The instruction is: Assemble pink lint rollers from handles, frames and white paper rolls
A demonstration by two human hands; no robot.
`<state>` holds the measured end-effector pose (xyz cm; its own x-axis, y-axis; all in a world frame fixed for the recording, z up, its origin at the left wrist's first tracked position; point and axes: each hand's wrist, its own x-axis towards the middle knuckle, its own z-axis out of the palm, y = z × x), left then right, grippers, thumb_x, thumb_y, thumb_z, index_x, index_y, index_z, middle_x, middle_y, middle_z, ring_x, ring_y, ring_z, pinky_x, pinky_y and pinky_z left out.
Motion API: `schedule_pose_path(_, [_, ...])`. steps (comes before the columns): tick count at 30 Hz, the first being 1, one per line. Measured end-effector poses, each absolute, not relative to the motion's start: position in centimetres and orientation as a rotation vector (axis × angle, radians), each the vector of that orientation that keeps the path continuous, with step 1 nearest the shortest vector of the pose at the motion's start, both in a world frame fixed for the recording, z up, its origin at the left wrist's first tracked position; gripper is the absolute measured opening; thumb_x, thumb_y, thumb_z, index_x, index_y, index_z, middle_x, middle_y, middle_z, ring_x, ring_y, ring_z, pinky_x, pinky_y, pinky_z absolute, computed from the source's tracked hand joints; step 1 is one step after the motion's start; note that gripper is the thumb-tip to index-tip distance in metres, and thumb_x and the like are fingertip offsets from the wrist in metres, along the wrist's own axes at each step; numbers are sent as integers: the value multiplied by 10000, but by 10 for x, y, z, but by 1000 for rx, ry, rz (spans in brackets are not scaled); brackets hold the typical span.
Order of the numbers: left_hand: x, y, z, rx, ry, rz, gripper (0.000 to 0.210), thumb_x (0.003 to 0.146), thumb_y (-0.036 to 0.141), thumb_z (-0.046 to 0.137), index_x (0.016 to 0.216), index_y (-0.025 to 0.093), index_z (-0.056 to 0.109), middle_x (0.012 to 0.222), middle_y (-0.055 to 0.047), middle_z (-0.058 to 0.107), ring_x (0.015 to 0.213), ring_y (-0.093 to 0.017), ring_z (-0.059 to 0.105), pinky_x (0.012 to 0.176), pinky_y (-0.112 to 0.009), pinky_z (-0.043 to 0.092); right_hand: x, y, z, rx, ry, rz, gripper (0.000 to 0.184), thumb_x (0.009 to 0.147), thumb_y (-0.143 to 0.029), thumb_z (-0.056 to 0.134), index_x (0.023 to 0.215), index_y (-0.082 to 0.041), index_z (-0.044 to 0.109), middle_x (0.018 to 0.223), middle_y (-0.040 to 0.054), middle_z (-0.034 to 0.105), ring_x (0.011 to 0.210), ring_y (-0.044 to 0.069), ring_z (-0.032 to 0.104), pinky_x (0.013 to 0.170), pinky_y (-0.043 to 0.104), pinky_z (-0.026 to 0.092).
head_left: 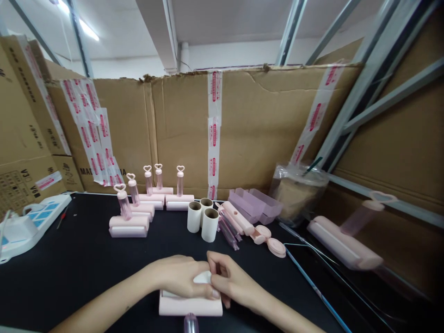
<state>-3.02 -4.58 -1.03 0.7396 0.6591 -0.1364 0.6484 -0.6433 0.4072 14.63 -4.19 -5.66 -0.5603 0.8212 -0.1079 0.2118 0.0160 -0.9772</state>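
Note:
A pink lint roller [190, 307] lies at the front of the black table, its translucent purple handle [191, 323] pointing toward me. My left hand [183, 276] is wrapped over the roller's top from the left, with the thumb along its right part. Between the two hands shows a small piece of white sheet [202, 277]. My right hand [231, 280] pinches at the edge of that sheet, fingers curled beside the roller's right end. The fingertips of both hands are partly hidden.
Several finished lint rollers [129, 226] with heart-topped handles stand at back left. White paper rolls [210, 225], pink and purple parts [239, 217] and purple covers [246, 205] lie behind my hands. A power strip [38, 226] is far left; a mirror [347, 277] leans right.

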Motion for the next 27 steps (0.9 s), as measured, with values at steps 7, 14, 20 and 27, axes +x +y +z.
schedule_pose_path(7, [-35, -45, -4, 2595, 1039, 137, 450, 851, 600, 391, 1045, 230, 560, 768, -43, 667, 701, -255, 655, 527, -247, 351, 150, -41, -40, -980, -1706, 1617, 154, 607, -149, 495, 710, -210, 397, 469, -104, 500, 344, 83, 544, 320, 133, 343])
schedule_pose_path(14, [-35, -39, -12, 2294, 1006, 402, 407, 851, 566, 442, 1025, 221, 572, 768, -3, 617, 697, -181, 581, 596, -219, 369, 156, -32, -32, -986, -1705, 1610, 153, 602, -134, 500, 711, -202, 417, 541, -82, 550, 335, 62, 510, 320, 139, 367])
schedule_pose_path(20, [-34, -38, -20, 1947, 890, 583, 416, 830, 554, 485, 966, 169, 567, 727, 3, 576, 624, -138, 536, 563, -211, 389, 156, -32, -33, -960, -1677, 1615, 160, 539, -117, 466, 666, -197, 413, 515, -87, 528, 331, 27, 403, 293, 112, 338])
schedule_pose_path(27, [-52, -25, -18, 1406, 795, 1118, 402, 853, 534, 461, 1007, 163, 477, 681, -11, 578, 494, -118, 551, 451, -204, 398, 160, -26, -40, -929, -1642, 1597, 198, 610, -154, 500, 751, -216, 377, 554, -100, 515, 335, 29, 407, 319, 131, 346])
